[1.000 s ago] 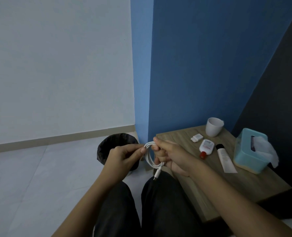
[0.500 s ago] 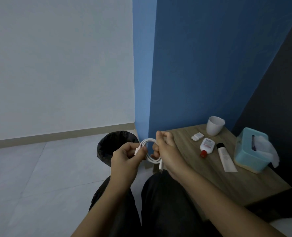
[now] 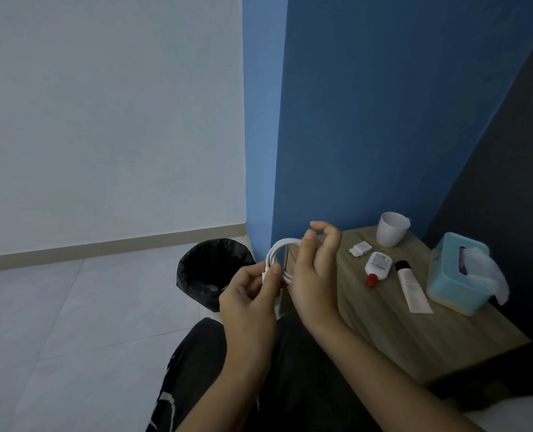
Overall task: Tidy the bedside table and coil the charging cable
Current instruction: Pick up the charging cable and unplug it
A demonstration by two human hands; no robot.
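My left hand (image 3: 246,297) fingers pinch the white charging cable (image 3: 277,254) coil, my right hand (image 3: 313,269) fingers closed on its loops beside the table (image 3: 383,322).

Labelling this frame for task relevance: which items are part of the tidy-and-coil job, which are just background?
In the job:
charging cable, looped, held by left hand and right hand
bedside table
on it: white adapter, white cup, red-capped bottle, black-capped tube, blue tissue box

Background:
black bin on the floor
blue wall

Dim, bluish (wide-angle bending) light
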